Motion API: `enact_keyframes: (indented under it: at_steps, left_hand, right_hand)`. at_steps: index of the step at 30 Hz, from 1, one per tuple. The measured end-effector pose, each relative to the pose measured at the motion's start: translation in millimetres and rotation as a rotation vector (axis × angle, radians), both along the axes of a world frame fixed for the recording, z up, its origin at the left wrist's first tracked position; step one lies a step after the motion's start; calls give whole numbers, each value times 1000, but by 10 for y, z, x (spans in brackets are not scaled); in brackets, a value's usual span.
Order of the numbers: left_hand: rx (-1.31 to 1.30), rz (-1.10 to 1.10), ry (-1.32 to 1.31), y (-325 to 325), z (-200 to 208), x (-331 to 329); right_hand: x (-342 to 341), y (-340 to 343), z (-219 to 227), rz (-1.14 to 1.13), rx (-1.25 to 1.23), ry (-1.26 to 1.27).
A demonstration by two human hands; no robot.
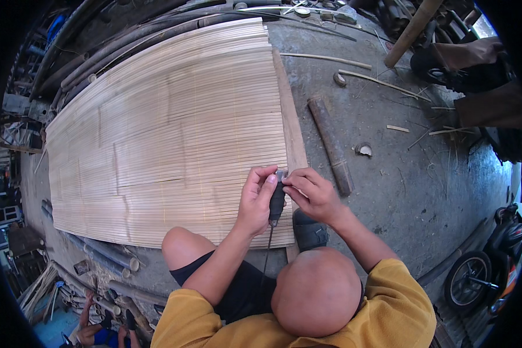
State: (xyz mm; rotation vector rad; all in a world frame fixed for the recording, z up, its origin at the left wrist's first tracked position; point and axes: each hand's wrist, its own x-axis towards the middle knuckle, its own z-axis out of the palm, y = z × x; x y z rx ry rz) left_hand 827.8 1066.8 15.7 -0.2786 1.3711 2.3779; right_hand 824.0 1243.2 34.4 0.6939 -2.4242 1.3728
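Note:
A black-handled corded tool (277, 199) with a metal head stands upright at the right edge of a large mat of pale bamboo slats (156, 133). My left hand (257, 200) is closed around it, thumb near the metal head. From the other side, my right hand (314, 196) pinches its fingertips at that head. Whatever lies between those fingertips is too small to make out. The cord runs down from the handle toward my lap. Yellow lines of thread or marking cross the slats. A wooden board (290, 116) runs along the mat's right edge.
A dark shoe (310, 229) is below my right hand. On the concrete floor to the right lie a bamboo pole section (330, 145), thin strips (383, 84) and a tape roll (340, 79). A motorcycle (472, 278) stands far right. Another person (107, 333) sits at lower left.

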Motion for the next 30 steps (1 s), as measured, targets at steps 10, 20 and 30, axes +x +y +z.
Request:
enact_keyframes:
  at_steps: [10, 20, 30]
  left_hand:
    - [-40, -13, -7, -10, 111, -42]
    - [118, -74, -33, -29, 140, -83]
    - [273, -105, -88, -135, 172, -89]
  right_hand:
    - [-92, 89, 105, 149, 13, -228]
    - [24, 60, -117, -48, -487, -566]
    - [-73, -17, -69, 197, -757, -846]
